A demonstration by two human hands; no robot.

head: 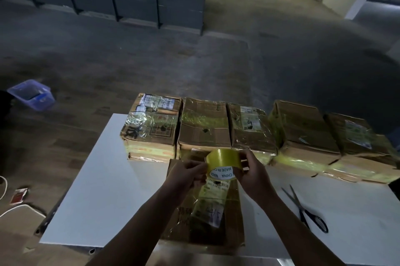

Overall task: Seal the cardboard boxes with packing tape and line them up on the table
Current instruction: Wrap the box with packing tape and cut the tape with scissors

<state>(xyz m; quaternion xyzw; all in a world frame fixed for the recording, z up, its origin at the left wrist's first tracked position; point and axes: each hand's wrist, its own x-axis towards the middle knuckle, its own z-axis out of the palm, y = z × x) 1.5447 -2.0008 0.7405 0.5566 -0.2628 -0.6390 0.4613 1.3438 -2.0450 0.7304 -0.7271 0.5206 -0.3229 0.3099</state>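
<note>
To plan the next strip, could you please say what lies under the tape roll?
A cardboard box with a taped label, on the table. The tape roll, left hand and right hand hide its far end.

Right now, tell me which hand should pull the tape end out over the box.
Left, probably. The left hand pinches at the edge of the roll, where the end would lift, while the right hand grips the roll and can steady it above the box.

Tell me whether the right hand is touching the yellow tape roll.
Touching. The head view shows the right hand gripping the yellow tape roll, fingers curled round its side.
</note>
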